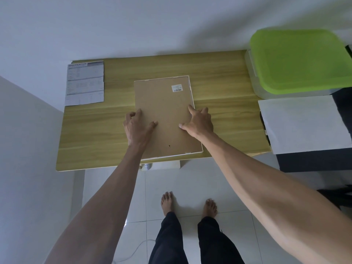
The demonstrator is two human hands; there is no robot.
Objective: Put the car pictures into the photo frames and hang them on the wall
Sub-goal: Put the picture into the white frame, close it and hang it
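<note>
- Head view, position: the photo frame (163, 115) is lying face down on the wooden table (219, 77), near the front edge, with its long side running away from the person and slightly skewed.
- Head view, left hand (136, 124): it is resting on the frame's left edge, thumb laid flat on the backing board, the other fingers (133, 114) curling over the rim; a grip on that edge looks likely, though the fingertips are hidden.
- Head view, right hand (200, 121): it is bearing on the right edge, thumb pressing the board, its fingers bent at the rim in the same way.
- Handling judgement: the frame is reading as light and rigid, a thin flat panel; any glazing underneath would be fragile, so it should be taken by the two long edges and kept level.
- Materials: the backing is showing as matte brown fibreboard with a white barcode label (177, 88) and a small hole near the front; the border is pale, narrow and square-cornered.
- Surroundings: a printed specification sheet (84, 83) is lying flat at the table's far left corner; a green-lidded plastic box (297, 61) and a plain white sheet (302, 122) are sitting to the right.
- The tabletop is showing as smooth wood-grain laminate, so the frame may be sliding easily.
</note>
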